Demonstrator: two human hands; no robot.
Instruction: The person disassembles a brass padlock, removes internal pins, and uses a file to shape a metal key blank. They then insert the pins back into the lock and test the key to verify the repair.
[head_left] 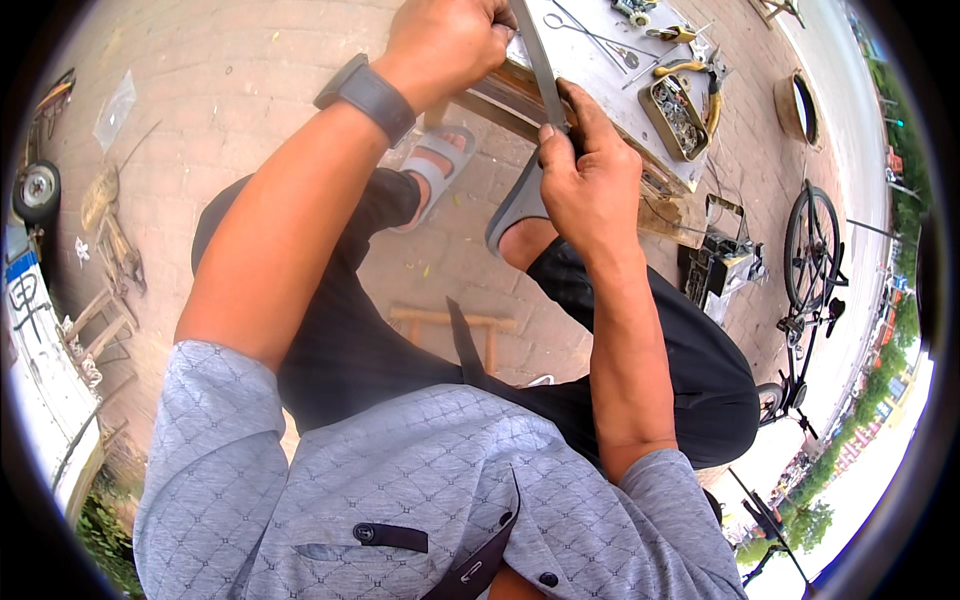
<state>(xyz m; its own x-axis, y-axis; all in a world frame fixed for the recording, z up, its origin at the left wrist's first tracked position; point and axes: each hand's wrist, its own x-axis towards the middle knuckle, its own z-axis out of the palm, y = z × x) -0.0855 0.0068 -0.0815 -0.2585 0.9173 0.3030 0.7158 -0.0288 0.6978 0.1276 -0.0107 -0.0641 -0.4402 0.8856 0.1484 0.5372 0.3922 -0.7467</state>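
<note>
A long, flat grey metal strip, looking like a file [540, 60], slants down from the top edge over the near edge of the worktable [625, 85]. My right hand [592, 165] is closed round its lower end, thumb on top. Beside the strip's upper part, my left hand [450, 42] has its fingers curled in. The top edge of the view cuts that hand off, so whatever its fingertips grip is hidden. On the table right of my right hand sits a rectangular tin [675, 118] of small metal parts. Yellow-handled pliers [680, 68] lie beyond it.
Thin metal rods [595, 38] lie across the tabletop. A black metal box-like device [722, 262] stands at the table's right side. Farther right are a bucket [797, 108] and a bicycle [812, 250]. Wooden stool-like frames [105, 325] stand at left.
</note>
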